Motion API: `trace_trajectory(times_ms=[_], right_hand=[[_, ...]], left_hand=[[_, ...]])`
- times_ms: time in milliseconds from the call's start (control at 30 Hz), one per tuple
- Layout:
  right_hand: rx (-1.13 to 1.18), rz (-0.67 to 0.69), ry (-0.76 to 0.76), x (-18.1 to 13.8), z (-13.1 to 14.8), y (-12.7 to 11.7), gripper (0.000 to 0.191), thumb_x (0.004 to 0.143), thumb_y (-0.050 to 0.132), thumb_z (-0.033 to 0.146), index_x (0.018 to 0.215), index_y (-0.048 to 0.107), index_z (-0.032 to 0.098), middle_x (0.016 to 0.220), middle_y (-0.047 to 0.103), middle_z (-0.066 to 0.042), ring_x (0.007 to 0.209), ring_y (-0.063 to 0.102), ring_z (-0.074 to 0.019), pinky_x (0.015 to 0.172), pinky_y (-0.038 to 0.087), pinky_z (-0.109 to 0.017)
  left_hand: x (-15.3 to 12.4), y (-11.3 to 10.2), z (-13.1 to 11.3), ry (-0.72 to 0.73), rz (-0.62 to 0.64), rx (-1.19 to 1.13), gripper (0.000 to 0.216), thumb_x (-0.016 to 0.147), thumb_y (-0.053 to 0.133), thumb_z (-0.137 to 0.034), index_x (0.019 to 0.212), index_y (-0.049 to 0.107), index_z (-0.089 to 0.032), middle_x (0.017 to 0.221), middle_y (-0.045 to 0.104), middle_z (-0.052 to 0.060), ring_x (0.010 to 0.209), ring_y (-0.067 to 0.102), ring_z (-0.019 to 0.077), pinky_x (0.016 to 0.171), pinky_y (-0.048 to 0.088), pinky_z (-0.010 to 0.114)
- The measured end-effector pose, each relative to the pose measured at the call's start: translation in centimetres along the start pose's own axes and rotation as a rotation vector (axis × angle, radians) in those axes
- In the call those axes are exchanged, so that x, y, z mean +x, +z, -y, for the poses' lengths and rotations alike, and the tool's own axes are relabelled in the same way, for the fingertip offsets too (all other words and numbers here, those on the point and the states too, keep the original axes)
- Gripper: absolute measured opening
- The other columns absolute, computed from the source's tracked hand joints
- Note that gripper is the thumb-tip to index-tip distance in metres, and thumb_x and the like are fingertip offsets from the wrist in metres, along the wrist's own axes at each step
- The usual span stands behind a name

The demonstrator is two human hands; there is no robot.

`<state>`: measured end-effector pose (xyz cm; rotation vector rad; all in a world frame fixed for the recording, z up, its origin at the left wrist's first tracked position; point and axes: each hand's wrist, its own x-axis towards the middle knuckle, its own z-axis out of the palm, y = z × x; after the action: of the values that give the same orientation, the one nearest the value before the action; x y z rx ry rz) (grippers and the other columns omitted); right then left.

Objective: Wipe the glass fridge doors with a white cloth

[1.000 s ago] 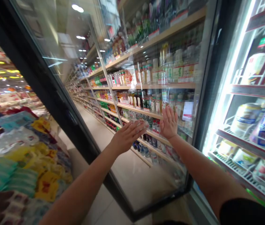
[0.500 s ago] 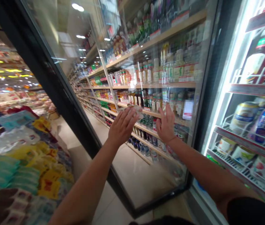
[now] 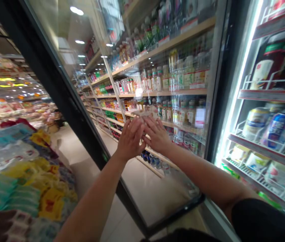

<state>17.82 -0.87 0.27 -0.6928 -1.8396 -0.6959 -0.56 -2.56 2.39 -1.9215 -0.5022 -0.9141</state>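
Note:
A glass door (image 3: 180,188) with a dark frame stands swung out in front of me. My left hand (image 3: 132,137) is raised before the glass, fingers bent and close together. Its fingertips meet a pale, blurred patch, perhaps a thin wipe or a reflection; I cannot tell which. My right hand (image 3: 157,136) reaches over from the right with its fingers stretched out. Its fingertips touch or overlap those of the left hand. Whether either hand presses on the glass is not clear.
Right of the door is a lit refrigerator (image 3: 271,95) with bottles, cans and cups on wire shelves. Through the glass show long shelves (image 3: 127,95) of bottled drinks. At left lies a display of bagged goods (image 3: 49,198) beside the tiled floor (image 3: 69,144).
My right hand has moved left, from apart to meeting my left hand. The left hand stays near its place. The view has shifted slightly.

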Motion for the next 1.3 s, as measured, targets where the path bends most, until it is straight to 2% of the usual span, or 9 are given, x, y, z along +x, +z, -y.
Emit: trace_trajectory(times_ms=[133,233,333,567,667,800,1000,1167,1300], right_hand=[[-0.076,-0.071,0.060,-0.1,-2.6,-1.2,0.039,0.100,0.050,0.035,0.134,0.061,0.021,0.150,0.050,-0.013,0.147,0.036,-0.0267,0.122,0.028,-0.050],[-0.104,-0.107,-0.025,-3.1,-4.5,-1.6,0.032,0.097,0.053,0.026,0.126,0.065,0.019,0.137,0.060,-0.013,0.139,0.045,-0.0261,0.118,0.036,-0.047],[-0.129,-0.106,-0.063,-5.4,-5.7,-2.1,0.028,0.095,0.057,0.029,0.119,0.069,0.021,0.123,0.066,-0.011,0.124,0.053,-0.0256,0.112,0.041,-0.046],[-0.063,-0.148,0.113,-0.9,-6.8,-3.4,0.044,0.093,0.057,0.035,0.134,0.060,0.018,0.120,0.063,-0.013,0.128,0.049,-0.0291,0.116,0.038,-0.049],[-0.007,-0.178,0.104,-2.1,-6.9,-2.5,0.043,0.092,0.058,0.033,0.132,0.061,0.017,0.117,0.061,-0.014,0.131,0.047,-0.0312,0.114,0.042,-0.051],[0.021,-0.118,-0.004,-3.3,-7.7,-1.9,0.050,0.091,0.052,0.023,0.141,0.053,0.021,0.137,0.053,-0.014,0.141,0.041,-0.0316,0.117,0.040,-0.056],[-0.022,-0.179,0.011,0.5,-9.8,-3.0,0.063,0.094,0.037,0.012,0.156,0.032,0.024,0.156,0.040,-0.009,0.153,0.023,-0.0256,0.125,0.029,-0.055],[-0.123,-0.137,0.029,-2.2,-8.3,-1.5,0.067,0.100,0.046,0.032,0.160,0.020,0.018,0.161,0.033,-0.014,0.156,0.013,-0.0319,0.123,0.028,-0.060],[-0.157,-0.053,0.054,0.2,-9.6,-2.4,0.062,0.103,0.038,0.035,0.160,0.020,0.022,0.163,0.033,-0.010,0.156,0.015,-0.0285,0.127,0.023,-0.057]], left_hand=[[0.4,0.0,-0.5,-0.067,0.000,0.065,0.087,0.091,0.059,-0.036,0.159,0.009,-0.016,0.158,0.035,0.020,0.152,0.020,0.0323,0.124,0.020,0.060],[1.1,0.5,-1.3,-0.184,0.064,0.168,0.080,0.095,0.054,-0.036,0.159,0.012,-0.013,0.160,0.031,0.019,0.153,0.014,0.0325,0.126,0.012,0.059],[1.7,0.9,-2.0,-0.258,0.143,0.168,0.076,0.097,0.051,-0.036,0.160,0.015,-0.015,0.161,0.029,0.016,0.153,0.011,0.0325,0.126,0.006,0.059],[1.8,0.8,-2.0,-0.263,0.134,0.180,0.076,0.097,0.053,-0.036,0.160,0.014,-0.016,0.161,0.029,0.014,0.153,0.012,0.0317,0.127,0.007,0.057],[1.7,0.9,-2.0,-0.263,0.133,0.198,0.076,0.097,0.053,-0.036,0.160,0.015,-0.016,0.161,0.029,0.013,0.153,0.013,0.0313,0.127,0.007,0.056],[1.8,0.8,-2.1,-0.259,0.126,0.199,0.075,0.097,0.052,-0.036,0.160,0.016,-0.016,0.160,0.029,0.013,0.153,0.014,0.0310,0.127,0.007,0.055],[1.8,0.8,-2.1,-0.249,0.127,0.258,0.074,0.096,0.053,-0.037,0.159,0.020,-0.015,0.160,0.031,0.013,0.153,0.015,0.0303,0.128,0.006,0.053],[1.8,0.9,-2.0,-0.225,0.091,0.256,0.073,0.097,0.051,-0.037,0.159,0.019,-0.015,0.159,0.033,0.013,0.153,0.016,0.0304,0.127,0.009,0.055],[1.7,0.9,-1.9,-0.240,0.110,0.243,0.076,0.096,0.054,-0.037,0.159,0.018,-0.016,0.159,0.032,0.014,0.153,0.014,0.0300,0.127,0.007,0.054]])
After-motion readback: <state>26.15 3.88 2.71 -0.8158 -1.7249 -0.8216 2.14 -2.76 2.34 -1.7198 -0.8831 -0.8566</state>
